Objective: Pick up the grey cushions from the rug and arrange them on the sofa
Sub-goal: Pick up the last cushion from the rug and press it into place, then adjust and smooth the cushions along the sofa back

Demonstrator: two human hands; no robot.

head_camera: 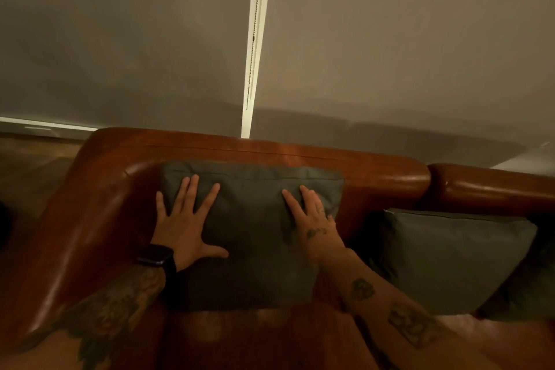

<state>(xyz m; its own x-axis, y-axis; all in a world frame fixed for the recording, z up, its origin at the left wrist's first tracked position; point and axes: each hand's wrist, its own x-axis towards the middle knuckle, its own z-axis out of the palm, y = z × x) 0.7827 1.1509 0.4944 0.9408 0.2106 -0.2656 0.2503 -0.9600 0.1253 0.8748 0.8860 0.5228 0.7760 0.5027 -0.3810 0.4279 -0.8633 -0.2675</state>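
Observation:
A grey cushion (255,228) leans upright against the backrest in the left corner of the brown leather sofa (300,153). My left hand (186,222) lies flat on its left side with fingers spread. On the cushion's right side rests my right hand (312,219), fingers extended and pressing the fabric. Neither hand grips anything. A second grey cushion (450,258) leans against the backrest to the right, tilted, apart from my hands. A third grey cushion (531,288) peeks out behind it at the far right edge.
The sofa's left armrest (75,234) curves down beside my left arm. Grey roller blinds (120,39) hang behind the sofa, with a white frame strip and bead chain (255,39) between them. Wooden floor (30,165) shows at the left.

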